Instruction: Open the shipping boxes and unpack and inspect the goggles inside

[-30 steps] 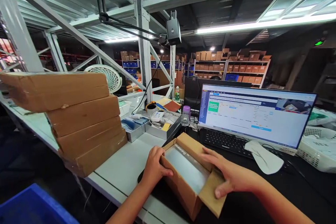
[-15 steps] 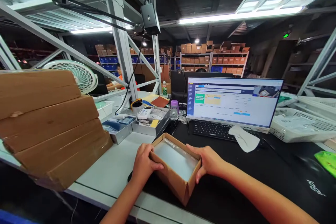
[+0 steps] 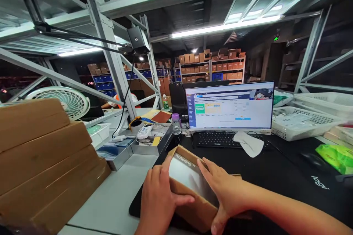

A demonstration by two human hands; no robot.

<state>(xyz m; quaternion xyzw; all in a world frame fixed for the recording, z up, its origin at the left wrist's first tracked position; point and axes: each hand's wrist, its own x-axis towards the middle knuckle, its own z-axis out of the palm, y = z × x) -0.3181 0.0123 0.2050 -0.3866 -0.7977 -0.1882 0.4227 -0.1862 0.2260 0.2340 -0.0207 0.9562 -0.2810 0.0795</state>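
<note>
A small open cardboard box (image 3: 190, 214) is tilted above the black desk mat, with a pale silvery box (image 3: 183, 174) printed "Wakening" sitting inside it. My left hand (image 3: 158, 192) grips the left end, its thumb lying over the near wall. Across the right end lies my right hand (image 3: 226, 191), fingers along the far inner edge by the silvery box and thumb down at the near corner. Behind that wrist a bit of brown cardboard sticks out. The underside of the box is hidden.
Large cardboard boxes (image 3: 46, 169) are stacked at left. Ahead stand a monitor (image 3: 220, 106), keyboard (image 3: 216, 139) and purple-capped bottle (image 3: 176, 125). Grey trays (image 3: 149, 148) hold small items. White baskets (image 3: 300, 123) and a green packet (image 3: 335, 158) are at right. Another person sits far back.
The view has turned right and the box appears closer. My right hand has shifted from the outer right corner to over the box's right end, fingers reaching inside along the far edge.
</note>
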